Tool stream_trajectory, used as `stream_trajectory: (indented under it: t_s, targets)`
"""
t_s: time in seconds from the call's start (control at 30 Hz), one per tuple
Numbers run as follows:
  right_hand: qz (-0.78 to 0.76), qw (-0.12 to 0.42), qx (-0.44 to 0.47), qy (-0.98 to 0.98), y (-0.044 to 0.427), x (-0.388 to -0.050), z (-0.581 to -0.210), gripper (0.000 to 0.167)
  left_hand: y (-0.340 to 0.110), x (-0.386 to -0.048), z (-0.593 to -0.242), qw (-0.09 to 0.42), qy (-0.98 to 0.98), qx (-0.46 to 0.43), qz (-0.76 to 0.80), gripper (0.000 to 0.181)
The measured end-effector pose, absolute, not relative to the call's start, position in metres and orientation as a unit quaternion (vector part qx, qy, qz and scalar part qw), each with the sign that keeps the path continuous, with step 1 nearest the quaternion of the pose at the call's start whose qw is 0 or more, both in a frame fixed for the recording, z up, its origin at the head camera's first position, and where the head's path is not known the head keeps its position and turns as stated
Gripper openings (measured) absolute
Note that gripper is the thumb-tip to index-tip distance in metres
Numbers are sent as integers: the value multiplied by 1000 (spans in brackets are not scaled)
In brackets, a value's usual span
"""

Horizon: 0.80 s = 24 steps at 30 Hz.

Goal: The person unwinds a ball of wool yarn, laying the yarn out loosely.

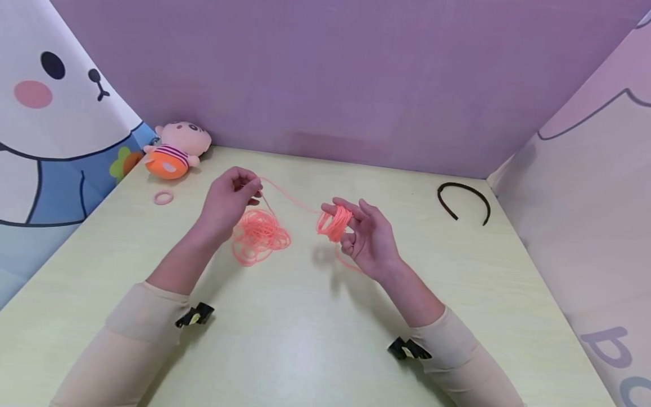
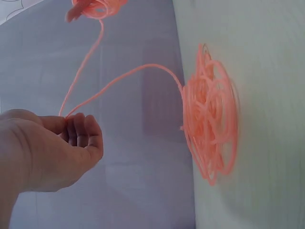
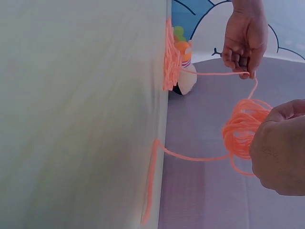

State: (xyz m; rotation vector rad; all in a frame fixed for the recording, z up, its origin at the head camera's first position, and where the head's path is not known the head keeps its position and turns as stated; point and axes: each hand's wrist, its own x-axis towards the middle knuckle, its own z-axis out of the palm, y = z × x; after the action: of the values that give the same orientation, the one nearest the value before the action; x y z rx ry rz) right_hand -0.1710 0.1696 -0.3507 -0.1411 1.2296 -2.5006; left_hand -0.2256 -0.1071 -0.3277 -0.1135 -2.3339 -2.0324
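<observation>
My left hand (image 1: 231, 198) pinches a strand of coral-orange cord (image 2: 128, 72) between thumb and fingertips, above the table. Below that hand, a loose heap of the same cord (image 1: 259, 232) lies on the table. My right hand (image 1: 373, 240) carries a wound coil of the cord (image 1: 335, 223) looped round its extended fingers, its thumb standing apart. One strand runs from the heap through the left fingertips to the coil. A short tail (image 3: 190, 158) drops from the coil to the table. In the right wrist view, the back of the right hand hides part of the coil.
A plush doll (image 1: 175, 150) leans in the far left corner, and a pink ring (image 1: 163, 196) lies before it. A dark headband (image 1: 465, 189) is at the far right of the pale table (image 1: 305, 339). Purple and printed panels enclose the back and sides.
</observation>
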Motion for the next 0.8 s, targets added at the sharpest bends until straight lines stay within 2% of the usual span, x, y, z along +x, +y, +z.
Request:
stream_trajectory:
  t_s: [0.47,0.67,0.8]
  targets:
    - [-878,149,-27,455,169,-172,-351,53,-118,-227,-317,147,-653,41,-742,3]
    - [-879,134,-13,457,169,-174,-352,47,-124,-228,-314,153,-654,86,-736,6]
    - [-879,136,-20,456,169,-173,-352,46,-119,-228,-318,154,-697,81,-695,9]
